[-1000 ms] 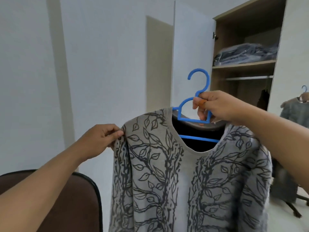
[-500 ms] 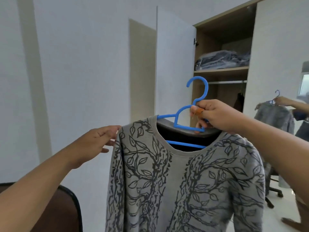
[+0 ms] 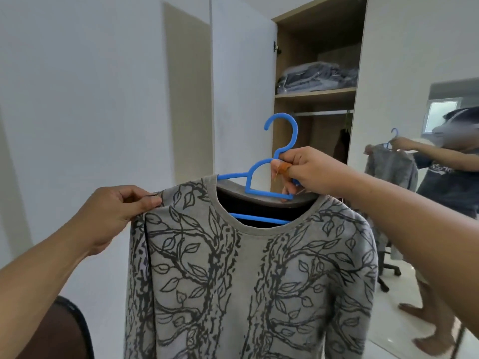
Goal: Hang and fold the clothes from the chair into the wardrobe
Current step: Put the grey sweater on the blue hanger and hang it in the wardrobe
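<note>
My right hand (image 3: 308, 172) grips the blue hanger (image 3: 261, 177) below its hook; my left hand (image 3: 116, 211) pinches the leaf-print sweater's (image 3: 246, 281) shoulder beside it.

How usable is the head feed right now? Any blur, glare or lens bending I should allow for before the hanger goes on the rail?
Head view: even soft daylight, no glare; the sweater, blue hanger and both hands, left hand, right hand, are sharp; wide-angle bending bows the wardrobe edges; the rail sits in dim shadow; the mirror reflection is soft, partly blurred.
</note>
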